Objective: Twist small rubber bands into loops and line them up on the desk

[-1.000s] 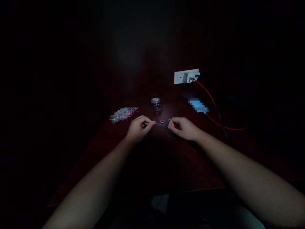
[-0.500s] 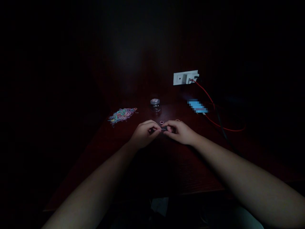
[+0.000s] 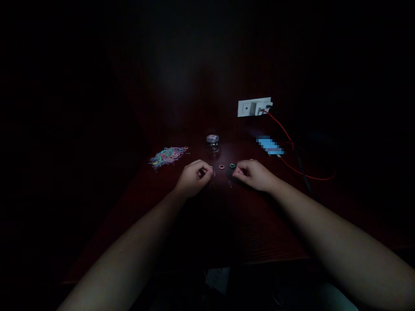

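Note:
The scene is very dark. My left hand (image 3: 193, 178) and my right hand (image 3: 252, 174) rest on a dark red wooden table (image 3: 253, 233), each with fingertips pinched together. What they pinch is too small and dim to make out; a thin thread between them is not visible now. Between the hands lie a pink ring (image 3: 221, 166) and a teal ring (image 3: 232, 165). A pile of small coloured rings (image 3: 167, 155) lies left of and beyond my left hand.
A small clear jar (image 3: 212, 142) stands at the back of the table. A white wall socket (image 3: 254, 107) holds a plug with a red cable (image 3: 292, 147) running right. A blue blurred object (image 3: 270, 145) lies near the cable.
My hands came together half a second ago and have now drawn apart again. The teal ring shows again beside the pink one.

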Available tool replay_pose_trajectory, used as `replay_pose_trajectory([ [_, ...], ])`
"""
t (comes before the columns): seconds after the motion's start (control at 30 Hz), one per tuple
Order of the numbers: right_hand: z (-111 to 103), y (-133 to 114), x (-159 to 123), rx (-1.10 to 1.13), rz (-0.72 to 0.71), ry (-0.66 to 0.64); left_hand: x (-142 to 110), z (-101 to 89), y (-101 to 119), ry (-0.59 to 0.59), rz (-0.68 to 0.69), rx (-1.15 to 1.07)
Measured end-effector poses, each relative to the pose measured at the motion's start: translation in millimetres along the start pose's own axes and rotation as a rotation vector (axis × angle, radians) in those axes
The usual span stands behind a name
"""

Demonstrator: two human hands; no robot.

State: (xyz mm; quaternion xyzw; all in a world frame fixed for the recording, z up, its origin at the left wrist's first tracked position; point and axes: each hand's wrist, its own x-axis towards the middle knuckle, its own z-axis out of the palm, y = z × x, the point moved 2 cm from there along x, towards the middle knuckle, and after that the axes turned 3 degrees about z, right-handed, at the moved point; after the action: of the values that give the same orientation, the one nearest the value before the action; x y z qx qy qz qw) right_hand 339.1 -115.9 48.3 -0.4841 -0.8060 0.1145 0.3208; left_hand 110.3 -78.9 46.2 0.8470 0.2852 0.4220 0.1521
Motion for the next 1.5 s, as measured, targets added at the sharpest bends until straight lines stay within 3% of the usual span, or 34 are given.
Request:
replay_pose_trajectory([
  [0.13, -2.9, 7.9, -0.5, 0.042, 0.078, 0.078, -0.3, -6.1, -9.1, 0.072, -0.04, 0.003],
  [0.37, 12.5, -10.4, -0.9, 0.191, 0.031, 0.058, 0.8, 1.6, 10.8, -0.009, 0.093, 0.001],
  [0.53, 11.8, -19.1, -0.9, 0.248, -0.018, 0.088, 1.5, 8.0, 20.3, -0.059, 0.189, -0.033],
  [0.83, 11.2, -18.1, -2.2, 0.313, 0.015, 0.072, 1.8, 8.0, 20.1, -0.058, 0.198, -0.029],
  [1.0, 12.3, -21.2, -2.4, 0.309, 0.017, 0.021, 2.4, 8.9, 21.8, -0.071, 0.207, -0.026],
  [1.5, 6.9, -25.0, -1.3, 0.198, -0.076, 0.043, 2.4, 9.6, 24.5, -0.111, 0.214, -0.034],
])
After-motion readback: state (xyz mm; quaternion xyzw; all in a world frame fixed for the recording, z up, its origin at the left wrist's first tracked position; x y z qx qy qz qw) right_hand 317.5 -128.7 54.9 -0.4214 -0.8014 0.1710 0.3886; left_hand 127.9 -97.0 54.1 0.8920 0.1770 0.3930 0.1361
